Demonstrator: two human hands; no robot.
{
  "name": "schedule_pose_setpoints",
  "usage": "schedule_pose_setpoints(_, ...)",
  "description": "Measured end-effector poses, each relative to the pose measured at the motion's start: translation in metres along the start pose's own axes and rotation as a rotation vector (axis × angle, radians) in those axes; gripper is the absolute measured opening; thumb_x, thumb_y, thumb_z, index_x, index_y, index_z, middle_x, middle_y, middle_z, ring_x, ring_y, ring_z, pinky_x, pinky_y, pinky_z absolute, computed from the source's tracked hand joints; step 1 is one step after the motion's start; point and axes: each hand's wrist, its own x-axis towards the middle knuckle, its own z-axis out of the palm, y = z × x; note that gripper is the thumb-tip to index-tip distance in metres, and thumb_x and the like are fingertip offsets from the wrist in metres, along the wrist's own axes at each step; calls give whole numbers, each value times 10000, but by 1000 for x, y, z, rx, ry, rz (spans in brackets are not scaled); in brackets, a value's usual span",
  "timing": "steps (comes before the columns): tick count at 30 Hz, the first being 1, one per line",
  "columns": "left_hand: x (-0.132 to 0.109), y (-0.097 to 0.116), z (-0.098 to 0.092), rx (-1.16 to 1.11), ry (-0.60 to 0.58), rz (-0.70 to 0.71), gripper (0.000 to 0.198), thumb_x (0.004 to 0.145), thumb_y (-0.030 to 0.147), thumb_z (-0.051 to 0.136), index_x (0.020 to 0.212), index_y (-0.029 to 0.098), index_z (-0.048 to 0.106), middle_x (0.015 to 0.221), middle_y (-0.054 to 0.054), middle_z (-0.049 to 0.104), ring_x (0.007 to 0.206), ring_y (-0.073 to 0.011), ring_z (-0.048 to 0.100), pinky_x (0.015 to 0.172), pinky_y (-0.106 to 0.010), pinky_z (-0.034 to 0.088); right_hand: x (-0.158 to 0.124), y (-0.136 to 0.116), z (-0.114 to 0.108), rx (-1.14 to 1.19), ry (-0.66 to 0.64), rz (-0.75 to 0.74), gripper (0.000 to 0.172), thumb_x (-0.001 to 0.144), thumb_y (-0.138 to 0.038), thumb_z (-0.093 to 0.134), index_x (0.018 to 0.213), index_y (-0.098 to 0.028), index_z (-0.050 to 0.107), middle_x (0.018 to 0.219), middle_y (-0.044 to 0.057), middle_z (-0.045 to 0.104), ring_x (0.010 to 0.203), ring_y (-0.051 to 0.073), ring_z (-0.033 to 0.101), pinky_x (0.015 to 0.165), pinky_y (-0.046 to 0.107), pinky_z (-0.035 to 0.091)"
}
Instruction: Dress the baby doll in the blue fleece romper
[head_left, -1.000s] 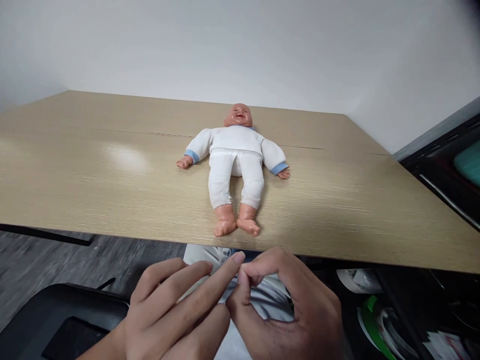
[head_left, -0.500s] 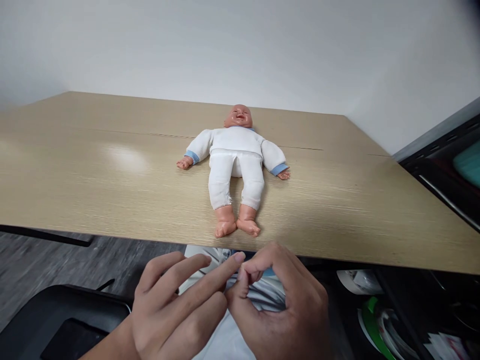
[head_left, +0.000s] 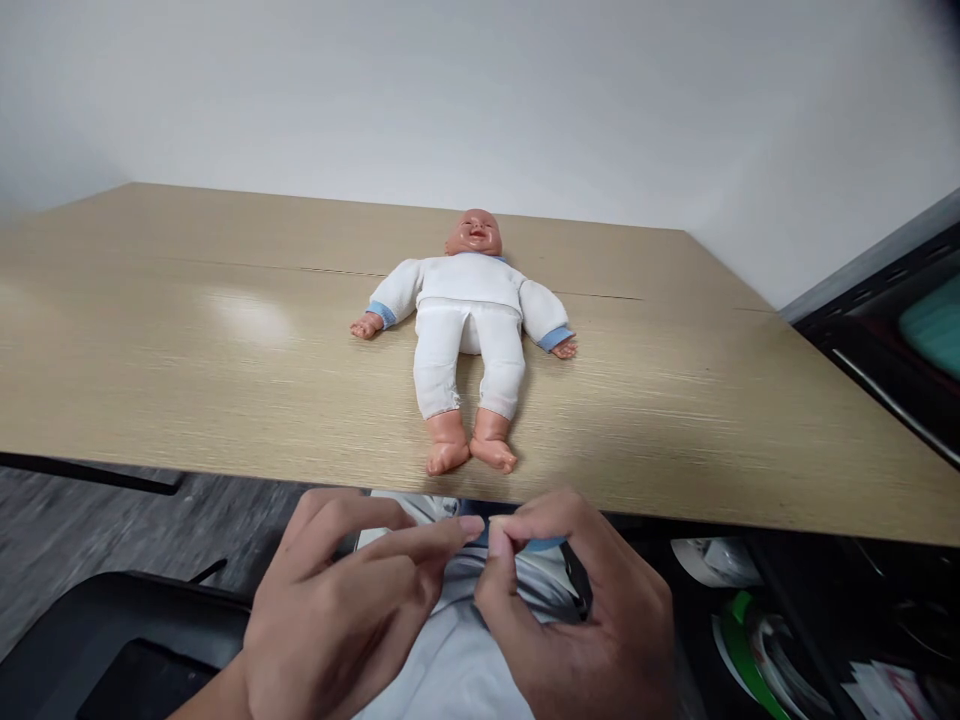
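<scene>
**A:** Where are your hands right now?

**B:** Both are low, in front of you and below the near edge of the table (head_left: 187,400). Your left hand (head_left: 337,620) and your right hand (head_left: 577,610) meet over a pale piece of cloth (head_left: 457,670) that lies under them.

**A:** Are you holding it?

**B:** Your right hand has thumb and forefinger pinched together on a small blue-edged bit of that cloth, near where the two hands meet. Your left hand is half curled, its forefinger stretched out so the tip touches the right thumb; whether the left hand truly grips the cloth, I cannot tell, since its fingers hide what lies beneath.

**A:** And what lies on the table?

**B:** A baby doll (head_left: 469,330) lies on its back in the middle of the wooden top, head away from you, bare feet close to the near edge just above your hands. It wears a white top with blue cuffs and white trousers, arms spread to each side. Your hands do not touch it.

**A:** Anything else around you?

**B:** A dark chair seat (head_left: 97,650) shows at your lower left, and at your right a black rack (head_left: 885,330) with a teal thing in it, partly cut off by the edge
</scene>
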Motion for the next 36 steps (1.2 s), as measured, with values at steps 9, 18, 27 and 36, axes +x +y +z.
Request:
schedule_pose_setpoints(9, 15, 15, -6, -306, -12, -136, 298, 952, 35, 632, 1128, 271, 584, 1024, 9, 850, 876, -167, 802, 762, -295, 657, 1, -3, -25, 75, -119, -58, 289, 863, -18, 740, 1067, -216, 695, 915, -31, 786, 835, 89, 790, 813, 144, 649)
schedule_pose_setpoints(18, 17, 23, -7, -140, -11, -99, 188, 1037, 180, 656, 1211, 252, 664, 1014, 1, 820, 906, -146, 786, 804, -274, 685, -5, -9, -26, 159, -148, 70, 265, 877, -48, 766, 1045, -240, 695, 919, -40, 791, 834, 110, 802, 795, 175, 671)
schedule_pose_setpoints(27, 11, 20, -8, -53, -41, -88, 210, 1054, 172, 629, 1224, 268, 708, 986, 5, 802, 845, -139, 748, 760, -262, 646, -2, -7, -39, -10, -217, -53, 234, 889, -60, 750, 1044, -234, 735, 914, -47, 816, 830, 75, 802, 835, 96, 633)
schedule_pose_setpoints(36, 17, 19, -12, 134, -167, 49, 271, 1098, 167, 519, 1225, 226, 752, 850, -12, 761, 760, -180, 677, 735, -324, 564, -7, -4, -37, -186, -228, -143, 253, 889, -68, 781, 1080, -230, 748, 970, -30, 838, 842, 115, 809, 846, 186, 649)
